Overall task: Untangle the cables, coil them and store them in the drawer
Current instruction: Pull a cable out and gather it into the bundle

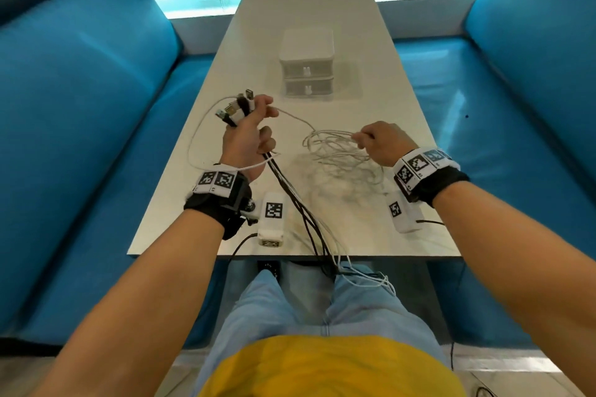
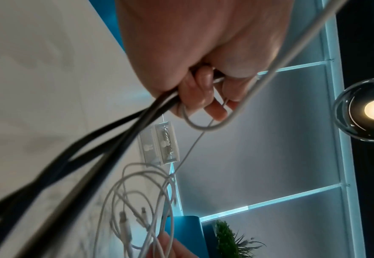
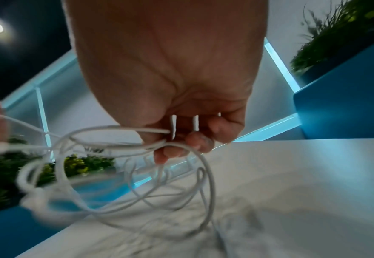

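Observation:
My left hand (image 1: 250, 135) is raised over the table's left side and grips a bundle of black and white cables (image 1: 296, 203). Their USB plugs (image 1: 235, 106) stick out above the fist. The black cables (image 2: 93, 148) trail down over the near table edge onto my lap. My right hand (image 1: 377, 142) pinches a loose tangle of thin white cable loops (image 1: 335, 151) above the table's middle. One white strand runs from that tangle to my left hand. In the right wrist view the white loops (image 3: 137, 174) hang below the curled fingers (image 3: 194, 139). A white two-drawer box (image 1: 306, 64) stands further back, both drawers closed.
The pale table (image 1: 403, 235) runs away from me between two blue sofas (image 1: 80, 138). Two white marker blocks (image 1: 272, 222) with their own leads hang under my wrists near the front edge. Windows and plants lie beyond the far end.

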`<state>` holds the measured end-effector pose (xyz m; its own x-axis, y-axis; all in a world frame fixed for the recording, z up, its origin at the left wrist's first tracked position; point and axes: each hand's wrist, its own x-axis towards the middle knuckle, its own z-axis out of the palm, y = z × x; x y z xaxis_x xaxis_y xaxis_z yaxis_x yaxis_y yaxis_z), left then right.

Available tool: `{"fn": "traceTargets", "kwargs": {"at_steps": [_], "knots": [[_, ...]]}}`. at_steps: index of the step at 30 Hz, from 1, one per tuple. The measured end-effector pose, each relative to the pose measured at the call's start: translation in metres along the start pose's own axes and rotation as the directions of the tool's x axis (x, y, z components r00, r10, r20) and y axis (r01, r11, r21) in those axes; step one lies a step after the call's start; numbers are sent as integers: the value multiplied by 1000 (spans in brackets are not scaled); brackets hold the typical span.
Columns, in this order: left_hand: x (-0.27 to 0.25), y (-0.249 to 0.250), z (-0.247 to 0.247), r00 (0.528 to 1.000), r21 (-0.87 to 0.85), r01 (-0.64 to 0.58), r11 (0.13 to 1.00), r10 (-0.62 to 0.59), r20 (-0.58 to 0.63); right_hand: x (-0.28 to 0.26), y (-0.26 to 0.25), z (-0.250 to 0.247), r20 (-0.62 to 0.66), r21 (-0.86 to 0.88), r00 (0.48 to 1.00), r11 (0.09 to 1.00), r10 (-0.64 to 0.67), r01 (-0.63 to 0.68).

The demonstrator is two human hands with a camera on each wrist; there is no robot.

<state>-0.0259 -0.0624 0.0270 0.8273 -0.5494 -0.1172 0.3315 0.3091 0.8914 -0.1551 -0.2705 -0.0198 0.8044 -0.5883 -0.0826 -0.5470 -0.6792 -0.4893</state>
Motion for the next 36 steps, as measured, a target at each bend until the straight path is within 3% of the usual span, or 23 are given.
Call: {"fn": "traceTargets", "kwargs": {"at_steps": [6, 8, 10, 12, 15, 18, 21, 25, 28, 32, 34, 36], "knots": [[1, 13, -8, 988, -61, -128, 990, 122, -94, 5, 23, -10, -112, -100, 965, 963, 239, -250], [1, 16, -7, 987, -40, -139, 989, 136, -81, 5, 18, -14, -133, -113, 957, 956, 257, -272], [-1, 16, -3, 989, 15, -147, 989, 147, -26, 4, 3, -19, -164, -97, 974, 980, 157, -174], [-2, 14, 3, 987, 78, -159, 984, 155, 47, 0, -19, -24, -198, -57, 979, 998, -42, 32], [-4, 10, 14, 979, 124, -169, 978, 153, 133, -11, -63, -30, -70, -42, 952, 954, -298, 295], [-6, 9, 22, 966, 152, -172, 973, 136, 221, -16, -94, -26, 129, 5, 918, 926, -376, 378], [-7, 11, 20, 953, 192, -182, 964, 125, 277, -10, -101, -16, 157, 95, 903, 916, -401, 390], [0, 4, 8, 968, 295, -181, 938, 116, 224, -8, -105, -21, -25, 332, 917, 862, -398, 383], [0, -9, 7, 969, 531, -173, 830, 48, 242, -15, -111, -38, -197, 577, 904, 701, -379, 419], [-4, -26, 13, 941, 655, -286, 699, 75, 331, -23, -116, -57, -357, 649, 837, 535, -414, 541], [-4, -30, 14, 948, 636, -267, 724, 79, 308, -28, -118, -62, -434, 647, 789, 458, -435, 609], [-2, -31, 14, 959, 581, -241, 777, 97, 267, -30, -114, -60, -466, 617, 774, 469, -429, 632]]}}
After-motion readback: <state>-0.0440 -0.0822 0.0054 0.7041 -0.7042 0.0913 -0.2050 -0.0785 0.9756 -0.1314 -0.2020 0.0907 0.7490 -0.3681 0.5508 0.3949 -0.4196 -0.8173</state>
